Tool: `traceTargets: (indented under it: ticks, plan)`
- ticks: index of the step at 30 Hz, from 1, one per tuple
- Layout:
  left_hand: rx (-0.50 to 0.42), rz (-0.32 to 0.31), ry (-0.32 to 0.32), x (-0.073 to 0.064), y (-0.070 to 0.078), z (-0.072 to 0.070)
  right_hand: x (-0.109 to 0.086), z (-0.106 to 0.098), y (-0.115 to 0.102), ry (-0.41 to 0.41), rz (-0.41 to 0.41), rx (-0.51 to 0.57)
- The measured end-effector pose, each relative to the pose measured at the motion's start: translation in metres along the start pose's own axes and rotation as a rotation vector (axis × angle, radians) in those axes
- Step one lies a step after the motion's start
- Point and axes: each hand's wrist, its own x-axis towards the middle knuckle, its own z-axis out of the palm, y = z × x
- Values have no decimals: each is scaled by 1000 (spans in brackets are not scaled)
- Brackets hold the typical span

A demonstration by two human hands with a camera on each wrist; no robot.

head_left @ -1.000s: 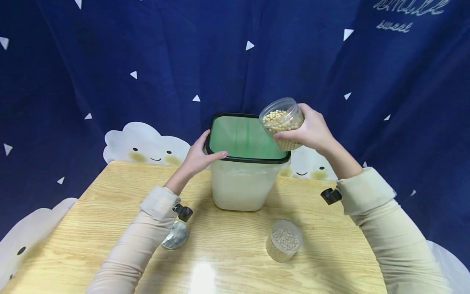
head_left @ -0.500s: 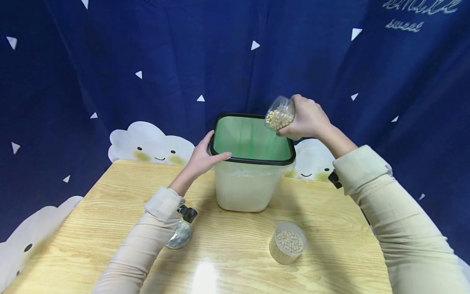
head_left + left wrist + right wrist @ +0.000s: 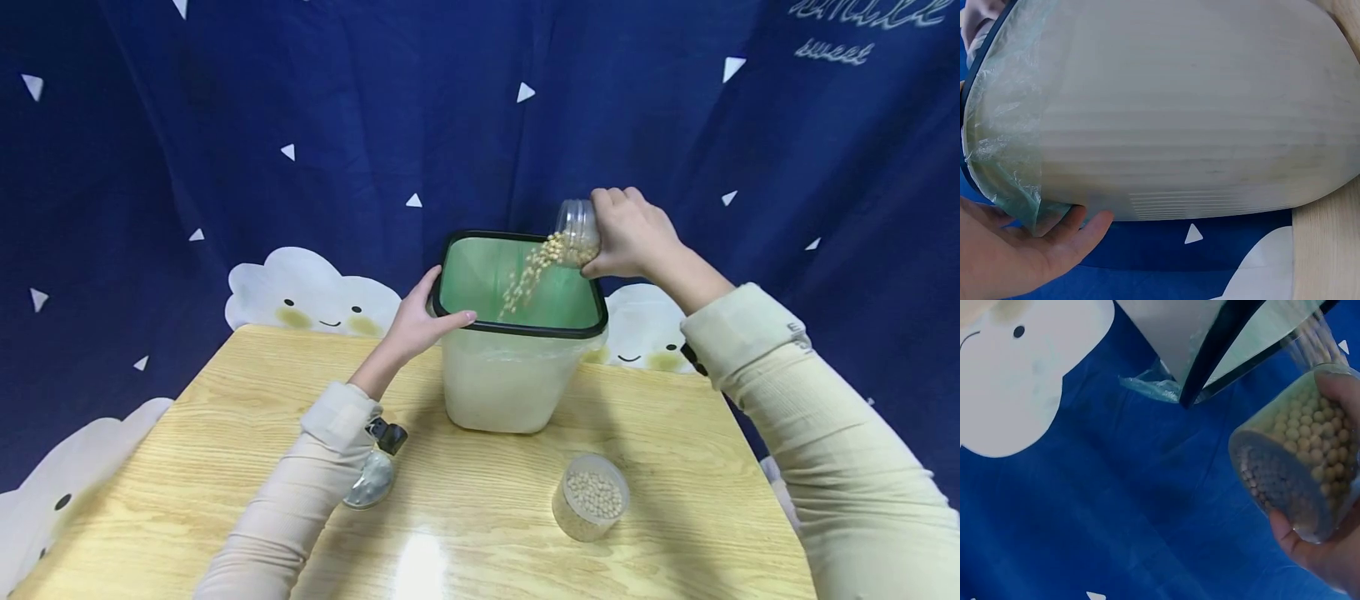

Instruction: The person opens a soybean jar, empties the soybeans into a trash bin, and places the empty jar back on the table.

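A white trash can (image 3: pixel 502 383) with a black rim and a green bag lining stands on the table. My left hand (image 3: pixel 423 321) grips its rim at the left, thumb over the front edge; in the left wrist view the fingers (image 3: pixel 1079 240) lie against the bag's folded edge. My right hand (image 3: pixel 633 233) holds a clear plastic jar (image 3: pixel 1297 444) tilted over the can's right side. Round, pale yellow beans (image 3: pixel 532 271) stream from its mouth into the can. Many beans still fill the jar in the right wrist view.
A second clear container (image 3: pixel 588 500) full of pale beans stands on the wooden table (image 3: pixel 480 508) at front right. A shiny silver lid (image 3: pixel 372 481) lies partly behind the left forearm. A blue curtain (image 3: pixel 360 108) with white triangles hangs behind the table.
The right hand has tipped the jar from nearly upright to steeply tilted, mouth to the left, and beans now pour out. The left hand keeps its hold on the rim.
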Motion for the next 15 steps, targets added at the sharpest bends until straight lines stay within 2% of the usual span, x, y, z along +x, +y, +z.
traceTargets:
  ticks: [9,15]
  plan:
    - [-33,-14,-12,1,0,-1,2,-4,2,36,-104,-126]
    - [-32,-19,-8,1,0,1,4,-6,-1,27,-126,-188]
